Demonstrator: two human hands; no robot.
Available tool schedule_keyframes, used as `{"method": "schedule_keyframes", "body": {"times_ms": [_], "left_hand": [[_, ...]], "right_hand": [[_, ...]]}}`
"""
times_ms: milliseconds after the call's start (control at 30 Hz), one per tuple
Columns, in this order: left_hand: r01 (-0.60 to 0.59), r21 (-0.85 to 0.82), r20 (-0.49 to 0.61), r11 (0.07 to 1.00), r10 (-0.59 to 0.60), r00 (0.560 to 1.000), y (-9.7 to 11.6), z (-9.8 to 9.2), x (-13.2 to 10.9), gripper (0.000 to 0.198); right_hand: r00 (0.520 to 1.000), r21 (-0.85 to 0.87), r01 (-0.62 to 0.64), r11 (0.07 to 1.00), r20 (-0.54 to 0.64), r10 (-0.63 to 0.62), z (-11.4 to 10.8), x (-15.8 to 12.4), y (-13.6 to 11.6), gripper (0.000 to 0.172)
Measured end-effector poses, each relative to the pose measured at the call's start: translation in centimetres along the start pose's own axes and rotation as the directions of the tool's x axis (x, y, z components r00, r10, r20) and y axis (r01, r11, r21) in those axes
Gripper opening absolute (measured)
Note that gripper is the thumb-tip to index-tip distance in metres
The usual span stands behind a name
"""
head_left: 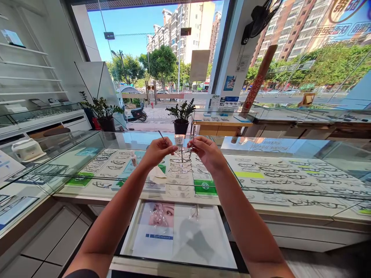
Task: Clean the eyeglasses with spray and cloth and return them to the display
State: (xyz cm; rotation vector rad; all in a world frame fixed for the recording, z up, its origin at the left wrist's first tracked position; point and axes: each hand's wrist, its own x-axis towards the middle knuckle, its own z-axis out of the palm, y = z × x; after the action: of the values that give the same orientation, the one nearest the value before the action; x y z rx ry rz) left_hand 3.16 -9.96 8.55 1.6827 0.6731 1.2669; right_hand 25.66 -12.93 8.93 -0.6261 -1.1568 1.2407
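Both my hands are raised over the glass counter. My left hand is closed in a pinch, and a thin dark stick pokes up out of it; its kind is not clear. My right hand pinches a pair of eyeglasses near its upper end, with thin dark temples hanging down between the hands. The lenses are small and hard to make out. Below my left hand, a pale cloth lies on the counter, with a small white spray bottle to its left.
Rows of eyeglass frames fill the display case. In front of me a drawer stands open, holding a printed card, clear plastic and another pair of glasses. Potted plants stand behind the counter. A white device sits left.
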Motion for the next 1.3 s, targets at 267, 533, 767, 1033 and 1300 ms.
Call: {"method": "schedule_keyframes", "body": {"times_ms": [267,533,767,1033,1300], "left_hand": [[0.242,0.088,0.11,0.966,-0.251,0.962,-0.8,-1.4,0.1,0.072],[0.295,0.087,-0.369,0.951,-0.244,0.897,-2.2,-3.1,0.7,0.07],[-0.033,0.168,-0.042,0.985,0.04,0.998,0.3,-1.5,-0.4,0.046],[-0.125,0.225,-0.012,0.966,0.131,0.991,0.6,-0.4,-0.7,0.044],[-0.138,0.505,-0.167,0.852,0.253,0.953,1.1,-0.9,-1.0,0.03]], "right_hand": [[0.994,0.096,0.076,0.993,-0.085,-0.068,-0.4,0.4,0.2,0.045],[0.988,-0.11,0.143,0.984,-0.041,-0.149,-0.4,0.0,0.2,0.036],[0.985,-0.233,0.128,0.964,0.146,-0.096,0.6,-0.6,0.6,0.032],[0.975,-0.24,0.111,0.964,0.215,-0.058,1.0,-0.8,0.7,0.032],[0.972,-0.299,0.07,0.952,0.234,0.003,0.8,-1.0,0.4,0.031]]}}
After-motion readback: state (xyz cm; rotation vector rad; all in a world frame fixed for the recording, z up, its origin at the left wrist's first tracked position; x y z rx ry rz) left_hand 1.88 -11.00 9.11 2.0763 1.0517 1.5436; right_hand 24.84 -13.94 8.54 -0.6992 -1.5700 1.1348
